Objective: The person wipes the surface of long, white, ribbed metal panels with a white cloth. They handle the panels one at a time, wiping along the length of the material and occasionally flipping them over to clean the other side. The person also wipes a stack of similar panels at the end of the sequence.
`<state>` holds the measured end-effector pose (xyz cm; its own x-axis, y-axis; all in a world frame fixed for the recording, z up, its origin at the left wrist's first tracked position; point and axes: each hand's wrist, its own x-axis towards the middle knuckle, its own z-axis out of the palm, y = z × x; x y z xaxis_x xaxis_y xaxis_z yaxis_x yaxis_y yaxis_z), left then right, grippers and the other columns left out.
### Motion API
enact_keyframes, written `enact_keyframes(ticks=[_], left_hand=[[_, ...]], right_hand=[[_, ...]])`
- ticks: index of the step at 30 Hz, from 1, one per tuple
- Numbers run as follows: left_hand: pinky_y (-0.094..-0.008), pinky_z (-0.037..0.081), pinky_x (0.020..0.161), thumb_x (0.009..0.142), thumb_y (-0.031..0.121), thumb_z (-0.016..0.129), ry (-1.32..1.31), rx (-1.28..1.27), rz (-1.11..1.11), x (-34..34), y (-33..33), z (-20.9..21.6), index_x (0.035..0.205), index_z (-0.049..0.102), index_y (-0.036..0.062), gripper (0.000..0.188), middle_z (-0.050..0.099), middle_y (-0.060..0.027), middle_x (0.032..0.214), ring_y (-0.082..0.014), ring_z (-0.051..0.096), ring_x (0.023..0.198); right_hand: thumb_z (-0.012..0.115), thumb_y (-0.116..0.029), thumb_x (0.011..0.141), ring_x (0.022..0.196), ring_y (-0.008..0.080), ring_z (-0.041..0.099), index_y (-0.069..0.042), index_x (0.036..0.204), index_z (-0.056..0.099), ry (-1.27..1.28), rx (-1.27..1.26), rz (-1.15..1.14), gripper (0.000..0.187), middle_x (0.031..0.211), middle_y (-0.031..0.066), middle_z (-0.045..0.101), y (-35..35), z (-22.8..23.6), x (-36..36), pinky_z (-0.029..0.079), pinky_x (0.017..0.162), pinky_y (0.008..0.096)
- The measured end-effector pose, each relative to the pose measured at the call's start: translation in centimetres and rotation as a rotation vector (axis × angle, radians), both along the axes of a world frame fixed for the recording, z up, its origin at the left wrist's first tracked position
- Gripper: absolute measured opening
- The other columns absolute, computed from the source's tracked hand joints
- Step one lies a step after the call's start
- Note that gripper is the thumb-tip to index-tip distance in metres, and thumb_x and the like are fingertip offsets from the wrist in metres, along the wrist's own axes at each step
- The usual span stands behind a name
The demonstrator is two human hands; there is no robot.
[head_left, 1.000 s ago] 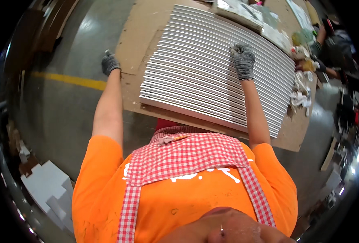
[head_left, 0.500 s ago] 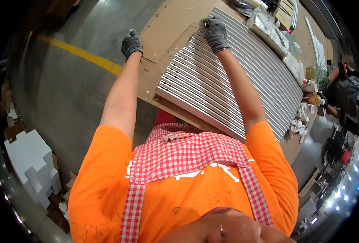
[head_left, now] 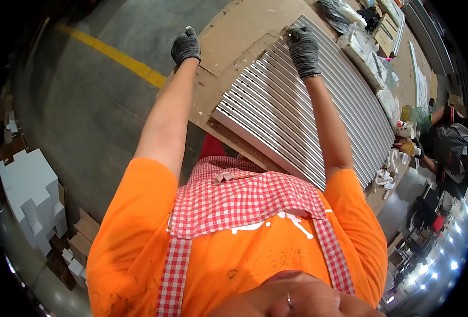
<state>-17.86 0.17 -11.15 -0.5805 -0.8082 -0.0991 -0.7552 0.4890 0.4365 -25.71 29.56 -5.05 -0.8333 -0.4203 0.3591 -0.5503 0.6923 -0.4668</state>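
Many long silver metal strips (head_left: 344, 111) lie side by side on a brown work table, with dark holes or slots near the left ends of several. My right hand (head_left: 303, 52), in a dark grey knit glove, is above the far left part of the strips. Its fingers are curled together, and whatever they may pinch is too small to make out. Off the table's left edge, my left hand (head_left: 186, 46) wears a matching glove. Those fingers are folded in with the thumb up; anything inside them is hidden.
A brown board (head_left: 244, 37) covers the table's far left part. White foam blocks (head_left: 361, 55) and plastic wrap (head_left: 337, 13) sit beyond the strips. Bottles and cups (head_left: 407, 129) stand at the right near another person (head_left: 450, 142). White foam pieces (head_left: 30, 190) are stacked at left.
The view has shifted, so the table and strips appear farther right. Both hands keep nearly the same places over and beside the table, still closed.
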Motion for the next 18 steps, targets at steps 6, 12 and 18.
enact_keyframes(ticks=[6,12,18], left_hand=[[-0.0444,0.048,0.077,0.092,0.047,0.025,0.005,0.006,-0.002,0.0,0.1,0.2,0.085,0.068,0.0036,0.062,0.064,-0.0203,0.087,-0.0348,0.062,0.084],[-0.0446,0.048,0.076,0.092,0.048,0.025,0.0,0.001,0.003,-0.1,0.1,0.0,0.084,0.068,0.004,0.062,0.064,-0.0204,0.087,-0.0352,0.062,0.084],[-0.0454,0.047,0.077,0.091,0.049,0.024,0.017,0.003,0.021,-0.2,-0.4,-1.0,0.085,0.068,0.0038,0.063,0.064,-0.0216,0.09,-0.0355,0.062,0.088]], right_hand=[[0.058,-0.012,0.081,0.084,0.0335,0.059,-0.01,0.093,0.067,0.062,0.087,0.13,0.015,0.09,0.0144,0.059,0.1,-0.7,0.4,0.048,0.073,0.0405],[0.063,-0.012,0.078,0.081,0.0328,0.058,-0.009,0.088,0.067,0.031,0.121,0.13,0.011,0.086,0.0135,0.058,-0.2,-0.4,1.2,0.046,0.071,0.0395],[0.059,-0.012,0.079,0.08,0.0346,0.056,-0.008,0.09,0.065,0.093,0.006,0.005,0.013,0.086,0.016,0.057,0.6,0.1,0.3,0.046,0.07,0.0419]])
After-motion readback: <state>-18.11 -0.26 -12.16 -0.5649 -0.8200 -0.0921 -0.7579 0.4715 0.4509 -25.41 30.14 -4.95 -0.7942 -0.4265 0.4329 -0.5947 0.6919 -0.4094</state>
